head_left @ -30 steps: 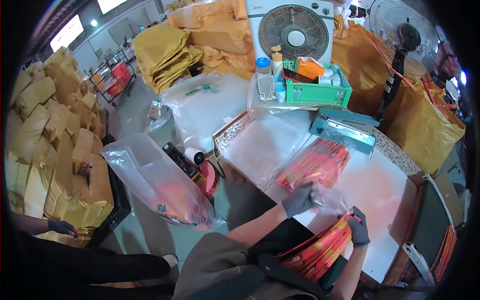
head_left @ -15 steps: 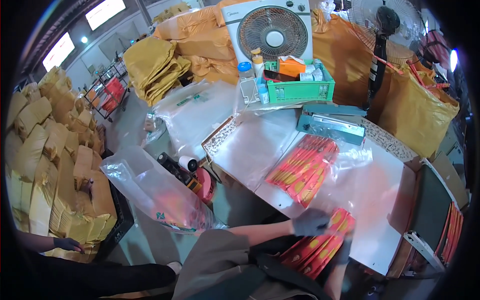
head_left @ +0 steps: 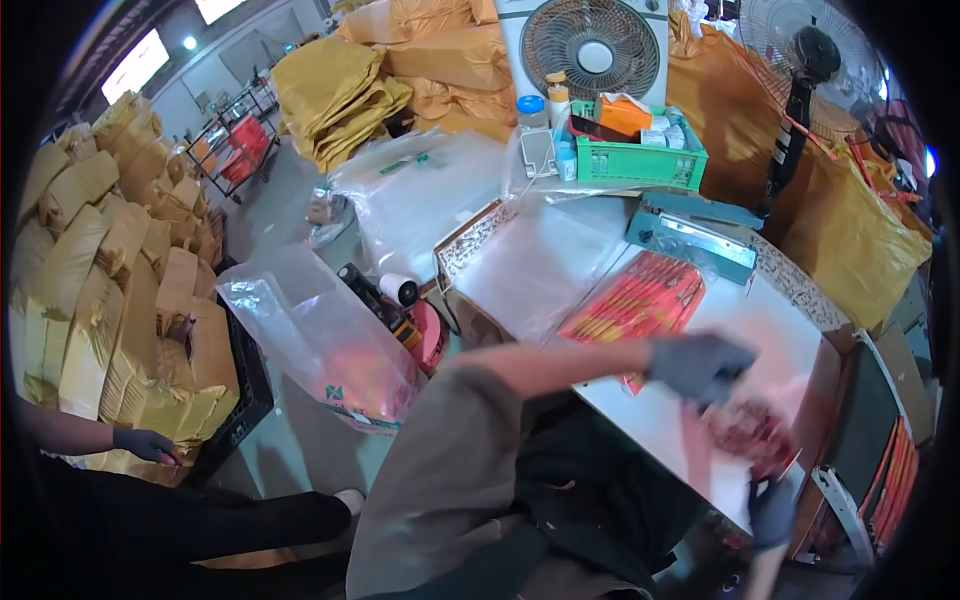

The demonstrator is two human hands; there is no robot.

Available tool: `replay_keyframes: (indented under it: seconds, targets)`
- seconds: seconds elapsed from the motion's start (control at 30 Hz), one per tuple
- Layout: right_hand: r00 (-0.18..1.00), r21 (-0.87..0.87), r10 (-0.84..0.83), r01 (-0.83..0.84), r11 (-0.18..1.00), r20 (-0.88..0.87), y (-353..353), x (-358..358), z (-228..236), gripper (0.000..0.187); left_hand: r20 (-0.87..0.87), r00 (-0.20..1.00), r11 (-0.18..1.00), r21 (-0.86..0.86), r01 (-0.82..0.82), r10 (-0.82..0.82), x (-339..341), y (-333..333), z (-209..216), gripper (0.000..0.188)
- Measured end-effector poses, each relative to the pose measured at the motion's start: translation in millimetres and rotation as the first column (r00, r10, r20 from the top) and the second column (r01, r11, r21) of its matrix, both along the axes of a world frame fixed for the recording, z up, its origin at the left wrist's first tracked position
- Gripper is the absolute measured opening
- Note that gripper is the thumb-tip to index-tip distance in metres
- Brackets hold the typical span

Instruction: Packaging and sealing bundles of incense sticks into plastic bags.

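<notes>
A bundle of red printed packets [head_left: 755,432], smeared by motion, stands upright over the near right part of the white table [head_left: 510,285]. My right hand [head_left: 772,512], in a dark grey glove, grips its lower end. Above its upper left side is my left hand [head_left: 700,368], also gloved, with curled fingers; whether they touch the bundle is blurred. Beyond my left forearm, several more red and gold packets [head_left: 645,300] lie fanned on the table, partly covered by that arm.
At the back are a green basket [head_left: 640,165], a teal metal device [head_left: 695,240] and a box fan [head_left: 590,60]. Left of the table stands a clear plastic bag [head_left: 320,340] with red contents. Another person's gloved hand [head_left: 150,447] shows near stacked yellow-wrapped parcels [head_left: 110,300].
Both my hands have moved right, with the red bundle brought from over my lap to above the table and turned upright. The view has shifted, and the plastic bag sits more upright.
</notes>
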State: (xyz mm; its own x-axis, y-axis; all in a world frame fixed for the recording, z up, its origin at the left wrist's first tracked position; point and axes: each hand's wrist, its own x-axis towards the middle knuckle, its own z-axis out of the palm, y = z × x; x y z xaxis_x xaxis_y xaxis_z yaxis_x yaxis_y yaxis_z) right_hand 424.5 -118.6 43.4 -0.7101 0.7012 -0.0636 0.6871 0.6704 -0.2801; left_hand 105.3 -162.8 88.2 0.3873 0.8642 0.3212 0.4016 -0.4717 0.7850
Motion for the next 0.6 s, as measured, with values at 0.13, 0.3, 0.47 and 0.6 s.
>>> replay_keyframes:
  seconds: [0.13, 0.3, 0.47, 0.6]
  targets:
    - [0.923, 0.504, 0.119, 0.089, 0.859, -0.365, 32, -13, 112, 0.011, 0.233, 0.967, 0.822, 0.527, -0.217, 0.106, 4, 44, 91, 0.019]
    - [0.864, 0.235, 0.018, 0.117, 0.965, -0.504, 50, -5, 128, 0.016, 0.329, 0.943, 0.919, 0.384, -0.086, -0.049, -4, 44, 90, 0.024]
    - [0.812, 0.223, 0.129, 0.002, 0.975, -0.569, 23, -62, 139, 0.044, -0.320, 0.866, 0.596, 0.803, 0.033, 0.384, 19, 40, 64, 0.016]
    - [0.901, 0.592, 0.392, -0.216, 0.777, -0.186, 25, -81, 89, 0.038, -0.248, 0.902, 0.520, 0.854, 0.030, 0.354, 26, 18, 79, 0.011]
